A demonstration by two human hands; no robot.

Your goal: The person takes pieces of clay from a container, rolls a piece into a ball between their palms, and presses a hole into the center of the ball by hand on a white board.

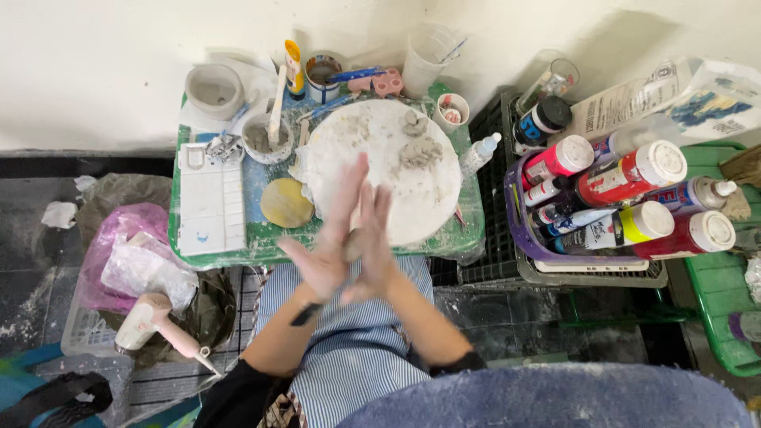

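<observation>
A blurred grey-blue mass, too close and too soft to identify, is filling the bottom right edge of the view. Just beyond it the person's striped apron is covering the lap, and both forearms are rising from it.

The left hand and the right hand are pressing palm against palm, fingers spread and smeared by motion blur. A small dark grey lump of clay is showing in the gap between the palms; most of it is hidden, so its shape is hard to make out. Neither hand is curling its fingers around it; the lump is being squeezed between flat palms. A dark mark on the left wrist is too blurred to tell what it is.

The fingertips are overlapping the near edge of a round white board, which is carrying two small clay pieces near its far side. The board is lying on a green tray, beside a yellow round sponge and a white paint palette. To the right, a purple basket is holding paint bottles, partly cut off. A pink hair dryer is lying on the floor at the left.
</observation>
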